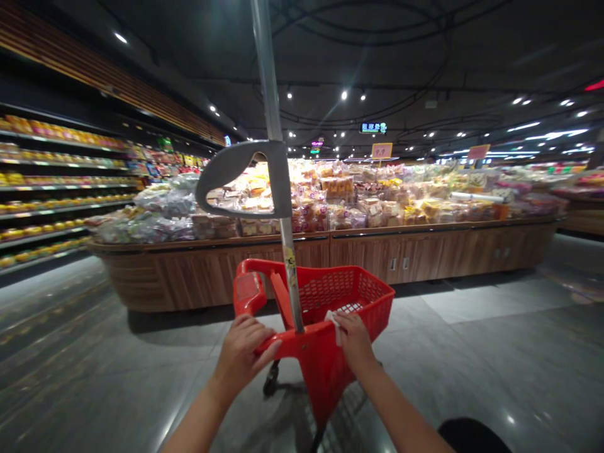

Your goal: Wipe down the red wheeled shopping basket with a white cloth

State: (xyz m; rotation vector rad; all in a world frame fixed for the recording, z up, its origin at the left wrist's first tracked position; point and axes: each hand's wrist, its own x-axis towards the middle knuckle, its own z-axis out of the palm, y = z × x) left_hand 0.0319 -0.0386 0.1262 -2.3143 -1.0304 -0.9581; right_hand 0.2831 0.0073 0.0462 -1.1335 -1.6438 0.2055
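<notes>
A red plastic shopping cart (321,371) stands before me, side-on, with its perforated basket toward the right. My left hand (243,352) is closed around the red bar at the near left of the cart, its thumb lying along the top. On the near basket rim rests my right hand (353,336), fingers bent over a crumpled white tissue or cloth (336,322) that touches the rim. Between the hands a metal pole (287,264) rises from the cart, carrying a grey loop-shaped holder (282,182).
A long wooden display counter (368,255) heaped with packaged food runs across behind the cart. Shelves (61,163) with rows of goods line the left wall. Price signs (382,151) stand above the counter. Grey tiled floor (495,371) surrounds the cart, whose caster wheel (270,380) shows below.
</notes>
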